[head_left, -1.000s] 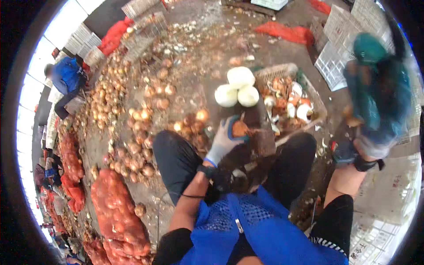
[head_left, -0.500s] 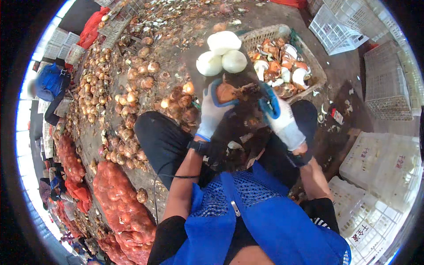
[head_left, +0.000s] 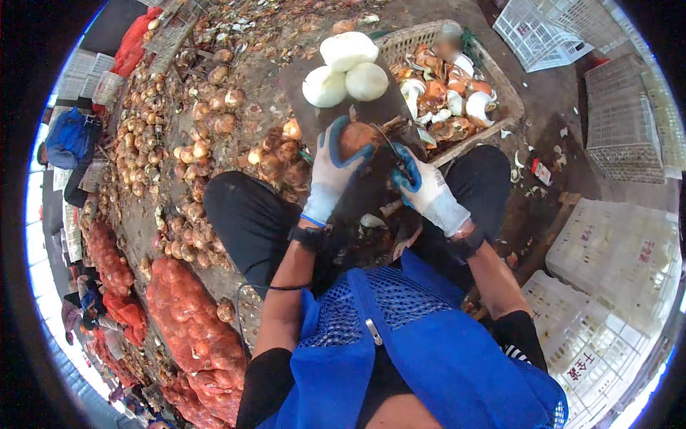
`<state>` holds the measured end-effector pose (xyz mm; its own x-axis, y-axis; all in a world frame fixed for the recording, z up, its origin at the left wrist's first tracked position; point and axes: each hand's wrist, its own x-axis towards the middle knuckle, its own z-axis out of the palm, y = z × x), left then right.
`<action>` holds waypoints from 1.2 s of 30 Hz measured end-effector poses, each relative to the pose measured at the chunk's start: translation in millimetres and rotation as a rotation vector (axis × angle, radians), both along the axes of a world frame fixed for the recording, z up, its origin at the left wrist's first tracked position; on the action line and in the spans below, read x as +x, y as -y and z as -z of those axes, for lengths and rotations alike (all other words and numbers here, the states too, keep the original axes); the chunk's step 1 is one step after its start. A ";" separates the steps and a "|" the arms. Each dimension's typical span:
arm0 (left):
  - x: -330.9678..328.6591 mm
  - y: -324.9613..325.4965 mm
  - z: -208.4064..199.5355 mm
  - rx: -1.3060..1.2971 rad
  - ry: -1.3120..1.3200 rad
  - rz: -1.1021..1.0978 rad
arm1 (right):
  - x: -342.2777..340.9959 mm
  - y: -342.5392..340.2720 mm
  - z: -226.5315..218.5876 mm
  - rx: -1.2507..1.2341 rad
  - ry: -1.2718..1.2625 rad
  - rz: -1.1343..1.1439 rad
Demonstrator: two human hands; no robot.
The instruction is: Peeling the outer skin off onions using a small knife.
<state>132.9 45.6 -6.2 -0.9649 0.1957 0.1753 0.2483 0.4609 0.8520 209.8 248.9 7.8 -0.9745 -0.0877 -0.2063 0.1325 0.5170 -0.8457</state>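
Note:
My left hand (head_left: 333,166), in a white and blue glove, is wrapped round a brown-skinned onion (head_left: 355,141) over a dark board (head_left: 294,80). In my right hand (head_left: 423,182), gloved the same way, a knife (head_left: 391,148) is gripped with its thin blade up against the onion's right side. Whether the blade has cut in, I cannot tell. On the far part of the board sit three peeled white onions: an upper one (head_left: 349,51), a left one (head_left: 324,87) and a right one (head_left: 366,81), all touching.
Right of the board stands a basket (head_left: 516,107) of onion peels and scraps. Unpeeled onions (head_left: 214,154) are strewn over the floor to the left, near a red net sack (head_left: 193,322). White crates (head_left: 607,250) line the right side. A person in blue (head_left: 71,139) is at far left.
My right hand has come in toward the onion, and the knife blade now shows at its right side. The onion has turned in my left hand. The whole view has shifted slightly.

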 end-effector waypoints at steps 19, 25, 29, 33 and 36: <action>1.2 -9.5 -4.6 -0.076 -0.062 0.007 | 0.1 6.3 31.9 0.057 -0.108 -0.001; 1.4 -8.2 -0.4 -0.072 -0.027 0.008 | -5.2 13.7 24.0 0.106 -0.028 0.007; -0.1 -8.8 0.7 -0.112 -0.040 0.027 | -7.8 13.5 29.7 0.169 -0.056 0.002; -0.7 -9.0 1.4 -0.055 -0.030 0.017 | -5.3 20.7 37.6 0.235 -0.124 0.043; -2.3 -8.7 -1.5 -0.081 -0.047 0.026 | -5.2 20.7 35.4 0.247 -0.183 0.030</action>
